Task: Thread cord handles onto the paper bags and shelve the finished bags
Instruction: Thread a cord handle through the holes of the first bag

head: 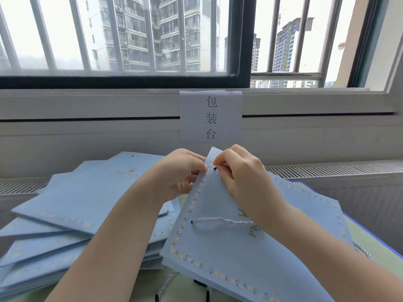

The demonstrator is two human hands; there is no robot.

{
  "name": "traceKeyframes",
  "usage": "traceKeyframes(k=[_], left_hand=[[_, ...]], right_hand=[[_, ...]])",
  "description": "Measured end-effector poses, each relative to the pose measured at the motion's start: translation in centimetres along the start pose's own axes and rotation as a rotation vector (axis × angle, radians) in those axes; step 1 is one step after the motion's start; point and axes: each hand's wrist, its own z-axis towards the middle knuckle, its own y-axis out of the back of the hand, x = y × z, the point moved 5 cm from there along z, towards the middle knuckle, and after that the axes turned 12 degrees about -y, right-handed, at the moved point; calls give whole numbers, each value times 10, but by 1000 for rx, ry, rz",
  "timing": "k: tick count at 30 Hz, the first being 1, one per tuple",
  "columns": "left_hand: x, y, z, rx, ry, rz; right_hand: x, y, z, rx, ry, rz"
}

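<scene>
Blue paper fills the head view: the paper bag (229, 247) being worked on is tilted up off the tabletop (187, 286), its upper corner raised toward the window. The left hand (183, 173) holds that corner edge from behind, fingers curled round it, while the right hand (237, 171) pinches at the dark hole (215, 168) near the top, its fingers narrow and closed on what I judge to be the cord's end, though the tip itself is hidden. The white twisted cord (222, 221) already sits in 1 lower hole and loops under the right wrist. To the left lies a fanned stack of flat bags (87, 203). The step in hand looks like threading the 2nd hole; next the end needs feeding through and securing inside.
</scene>
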Motion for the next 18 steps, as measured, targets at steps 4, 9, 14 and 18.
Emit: traceKeyframes(k=[4, 9, 14, 18], left_hand=[[-1, 0, -1, -7, 7, -7], [3, 2, -2, 5, 25, -73], [6, -1, -4, 8, -1, -105], [10, 1, -1, -49, 18, -74]], right_hand=[[0, -3, -2, 23, 18, 5], [-14, -2, 0, 43, -141, 126], [-22, -2, 1, 82, -275, 296], [-24, -4, 0, 123, -317, 366]])
